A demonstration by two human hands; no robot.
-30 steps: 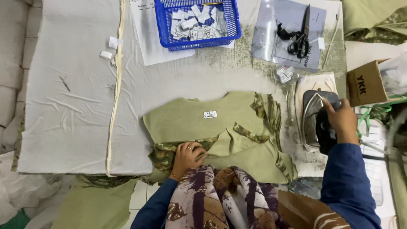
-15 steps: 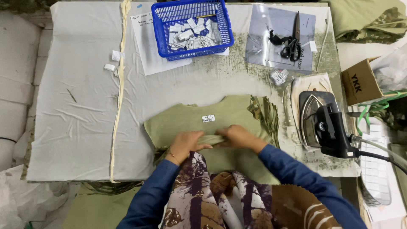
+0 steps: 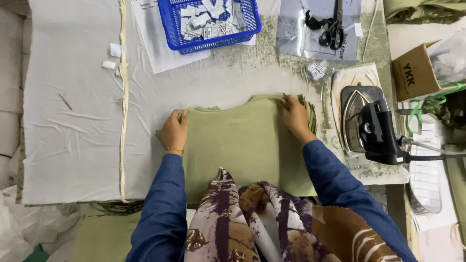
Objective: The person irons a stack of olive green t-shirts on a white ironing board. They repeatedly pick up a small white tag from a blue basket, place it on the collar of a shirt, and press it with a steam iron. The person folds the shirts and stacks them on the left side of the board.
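Olive-green cloth (image 3: pixel 242 145) lies flat on the grey counter (image 3: pixel 73 145) — my left hand (image 3: pixel 174 132) pinches its left edge, my right hand (image 3: pixel 294 116) presses its right edge, beside the black iron (image 3: pixel 374 128).

Padded work table (image 3: pixel 73 145) w/ pale grey cover, stained & flecked toward 12–2 o'clock.

On it: olive fabric piece (image 3: pixel 242 145) at centre to 6 o'clock, lying flat; blue plastic basket (image 3: pixel 177 26) of small white tags at 12, sitting on a white paper sheet (image 3: pixel 155 48); clear plastic sleeve (image 3: pixel 301 34) w/ black scissors (image 3: pixel 330 29) at 1; small packet of labels (image 3: pixel 318 69) just below that; iron (image 3: pixel 374 126) on its pad at 3; two small white tags (image 3: pixel 112 56) at 10–11, beside a cream tape strip (image 3: pixel 124 111) running 12 to 6.
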